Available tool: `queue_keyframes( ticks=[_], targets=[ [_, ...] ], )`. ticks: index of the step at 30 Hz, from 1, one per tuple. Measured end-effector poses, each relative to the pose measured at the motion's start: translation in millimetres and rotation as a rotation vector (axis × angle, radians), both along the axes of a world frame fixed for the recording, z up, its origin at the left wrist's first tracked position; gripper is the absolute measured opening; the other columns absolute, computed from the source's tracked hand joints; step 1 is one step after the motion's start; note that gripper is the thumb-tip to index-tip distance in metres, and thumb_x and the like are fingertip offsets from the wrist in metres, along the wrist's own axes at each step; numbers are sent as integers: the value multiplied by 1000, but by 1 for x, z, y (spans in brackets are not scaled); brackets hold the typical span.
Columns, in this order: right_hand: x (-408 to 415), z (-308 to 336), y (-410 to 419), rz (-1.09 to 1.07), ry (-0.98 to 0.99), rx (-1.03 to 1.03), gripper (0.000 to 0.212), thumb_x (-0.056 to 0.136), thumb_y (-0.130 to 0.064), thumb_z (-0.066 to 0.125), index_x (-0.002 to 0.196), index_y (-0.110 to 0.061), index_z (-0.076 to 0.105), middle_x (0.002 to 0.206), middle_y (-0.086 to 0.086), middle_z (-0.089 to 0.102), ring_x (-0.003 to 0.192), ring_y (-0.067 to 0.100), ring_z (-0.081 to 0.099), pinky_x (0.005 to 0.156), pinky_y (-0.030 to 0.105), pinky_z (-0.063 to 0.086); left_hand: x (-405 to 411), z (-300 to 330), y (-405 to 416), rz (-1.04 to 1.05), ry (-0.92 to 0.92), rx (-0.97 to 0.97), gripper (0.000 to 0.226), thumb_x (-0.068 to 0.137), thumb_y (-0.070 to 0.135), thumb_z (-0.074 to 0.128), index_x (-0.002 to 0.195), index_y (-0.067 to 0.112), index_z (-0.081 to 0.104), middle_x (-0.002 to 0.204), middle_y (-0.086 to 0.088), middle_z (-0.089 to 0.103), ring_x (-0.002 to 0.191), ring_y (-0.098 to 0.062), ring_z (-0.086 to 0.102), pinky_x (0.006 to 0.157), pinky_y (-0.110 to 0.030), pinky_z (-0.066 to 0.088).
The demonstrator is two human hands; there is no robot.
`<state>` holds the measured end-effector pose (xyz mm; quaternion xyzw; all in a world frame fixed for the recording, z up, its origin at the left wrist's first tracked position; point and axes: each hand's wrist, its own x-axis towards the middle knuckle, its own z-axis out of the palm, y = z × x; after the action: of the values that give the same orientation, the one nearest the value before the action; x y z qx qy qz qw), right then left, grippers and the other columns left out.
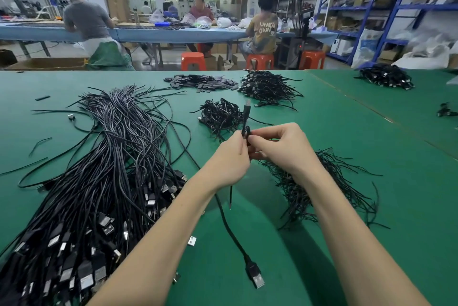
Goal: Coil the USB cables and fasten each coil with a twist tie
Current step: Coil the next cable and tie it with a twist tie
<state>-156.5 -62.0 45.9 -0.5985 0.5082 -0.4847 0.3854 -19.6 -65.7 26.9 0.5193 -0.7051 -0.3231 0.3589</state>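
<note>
both hands raised over the green surface [322,132], meeting at one cable [246,117]. left hand [229,160] pinching the cable near a fold, fingers curled round it. right hand [278,147] also curled, gripping the same fold from the other side; cannot tell whether a twist tie is between the fingers. one plug end standing up above the hands, the other plug [256,278] trailing down onto the surface near the wrists. so coiling only just begun on this one, not yet tied.

done so far, judging by the piles: tied bundles [221,116] heaped just beyond the hands, a second heap [267,87] further back, another [386,77] far right. left to do: a big sheaf of straight cables [104,169] on the left, clearly most of the job. loose ties [319,189] piled under the right forearm, within easy reach.
</note>
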Motion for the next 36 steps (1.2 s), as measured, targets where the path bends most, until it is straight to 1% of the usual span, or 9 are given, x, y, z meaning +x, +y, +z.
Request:
queue_keyframes(
  ticks=[4, 8, 16, 20, 22, 25, 27, 31, 36],
  targets=[
    [-2, 4, 1, -45, 71, -49, 20, 81, -39, 82, 99, -33, 77, 91, -6, 76, 76, 15, 73, 65, 29, 59, 2, 2, -1, 3, -83, -36, 23, 103, 14, 29, 111, 12, 51, 91, 1, 57, 76, -14, 53, 65, -28, 42],
    [-5, 4, -1, -41, 45, -99, 10, 81, -32, 83, 87, -25, 80, 78, -8, 75, 61, 9, 64, 62, 25, 50, -3, -1, 1, -91, -124, -61, 26, 106, 16, 27, 122, 11, 47, 96, -3, 56, 82, -21, 52, 74, -30, 40],
    [-14, -10, -8, -238, 52, -129, 24, 82, -37, 81, 70, -16, 75, 47, -11, 54, 49, 11, 45, 60, 26, 39, -15, -14, 0, -74, 284, 56, 10, 108, 27, 28, 99, 26, 32, 87, -2, 49, 58, 1, 49, 61, -28, 36],
    [-15, -11, -6, -188, 32, -72, 18, 89, -39, 74, 81, -23, 74, 64, -4, 72, 52, 10, 67, 54, 20, 50, -13, -23, -5, 19, 400, 76, 17, 108, 22, 32, 91, 24, 32, 81, 0, 52, 52, 6, 46, 52, -18, 37],
    [-25, -13, -8, -208, 244, -95, 18, 94, -39, 67, 84, -25, 72, 72, -6, 72, 61, 13, 69, 55, 20, 49, -9, -23, -8, 93, 538, 108, 18, 108, 17, 33, 90, 20, 33, 78, 0, 52, 50, 1, 44, 46, -15, 34],
    [-37, -12, -9, -217, 874, -56, 9, 90, -34, 65, 91, -39, 73, 84, -16, 68, 87, 18, 66, 70, 25, 47, -6, -22, -12, 141, 774, 163, 18, 107, 10, 32, 90, 16, 32, 74, -3, 46, 50, -6, 37, 42, -16, 28],
    [-35, -14, -7, -183, 1099, -4, 27, 84, -29, 65, 104, -46, 73, 101, -15, 70, 99, 19, 65, 75, 27, 47, -5, -19, -12, 141, 866, 199, 17, 106, 7, 30, 91, 15, 32, 73, -3, 44, 52, -8, 34, 42, -17, 25],
    [-25, -21, -6, -167, 1154, 63, 33, 80, -23, 67, 102, -47, 73, 109, -12, 70, 101, 21, 65, 77, 27, 46, -5, -16, -9, 125, 925, 231, 16, 106, 5, 30, 93, 14, 33, 73, -3, 44, 52, -8, 34, 42, -17, 25],
    [-26, -24, -7, -226, 952, -34, 17, 82, -26, 72, 85, -41, 79, 86, -14, 69, 86, 17, 66, 70, 25, 46, -3, -14, -9, 122, 955, 242, 16, 106, 5, 30, 92, 14, 33, 73, -3, 44, 52, -7, 34, 42, -17, 25]
  ],
)
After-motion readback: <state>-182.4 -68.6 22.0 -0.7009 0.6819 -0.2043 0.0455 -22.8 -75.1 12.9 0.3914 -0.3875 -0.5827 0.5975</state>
